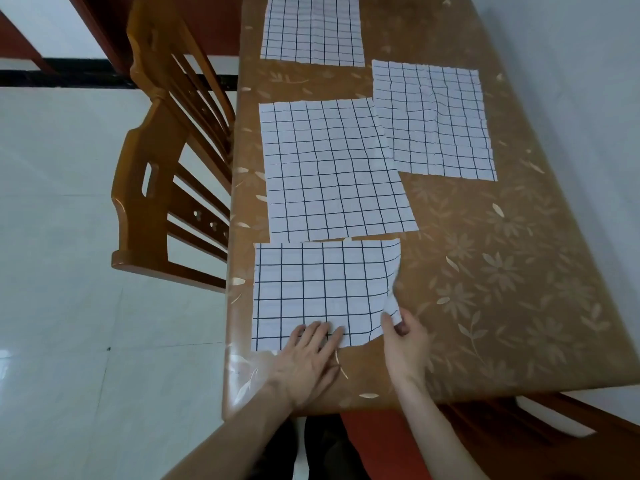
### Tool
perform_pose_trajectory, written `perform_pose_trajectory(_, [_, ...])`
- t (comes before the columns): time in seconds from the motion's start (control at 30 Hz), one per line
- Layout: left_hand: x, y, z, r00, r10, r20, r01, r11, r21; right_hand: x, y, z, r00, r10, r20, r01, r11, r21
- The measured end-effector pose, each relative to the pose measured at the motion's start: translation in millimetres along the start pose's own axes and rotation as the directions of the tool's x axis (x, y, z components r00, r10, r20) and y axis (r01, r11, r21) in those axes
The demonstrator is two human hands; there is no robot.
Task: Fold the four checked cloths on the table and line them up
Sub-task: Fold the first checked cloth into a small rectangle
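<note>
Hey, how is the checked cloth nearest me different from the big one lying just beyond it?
The nearest cloth has its right corner lifted and curled, pinched by the right hand, while the left hand presses its near edge; the middle cloth lies flat and untouched. The nearest cloth's squares look larger than the middle cloth's. Both are white with dark grid lines, unfolded on the table.

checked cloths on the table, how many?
4. Nearest cloth under both hands; middle cloth just beyond it; right cloth beside that; far cloth at the top, cut off by the frame. None seem hidden.
</note>
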State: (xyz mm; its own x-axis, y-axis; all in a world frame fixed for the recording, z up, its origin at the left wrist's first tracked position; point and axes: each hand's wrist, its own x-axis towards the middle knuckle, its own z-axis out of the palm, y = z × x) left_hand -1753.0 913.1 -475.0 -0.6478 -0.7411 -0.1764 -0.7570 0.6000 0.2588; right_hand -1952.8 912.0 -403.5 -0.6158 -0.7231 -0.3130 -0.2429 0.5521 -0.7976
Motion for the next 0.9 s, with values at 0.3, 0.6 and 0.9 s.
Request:
perform_pose_trajectory(0.3, [-19.7,-40.1,-22.1,0.903,-0.336,-0.268,0.268,0.928,-0.260,-51.5,-13.9,69.6,0.870,-0.493,0.012,0.492,0.866,-0.091])
perform_pose_trajectory(0.6, [-38.2,-64.5,-43.9,0.725,-0.685,-0.069,0.380,0.481,-0.790,-78.8,-2.9,123.1,0.794,-0.549,0.261,0.583,0.810,-0.069])
perform_pose_trajectory(0.9, [-36.9,-74.8,-45.7,0.655,-0.755,0.032,0.363,0.277,-0.890,-75.4,15.4,148.1,0.708,-0.520,0.478,0.661,0.727,-0.188])
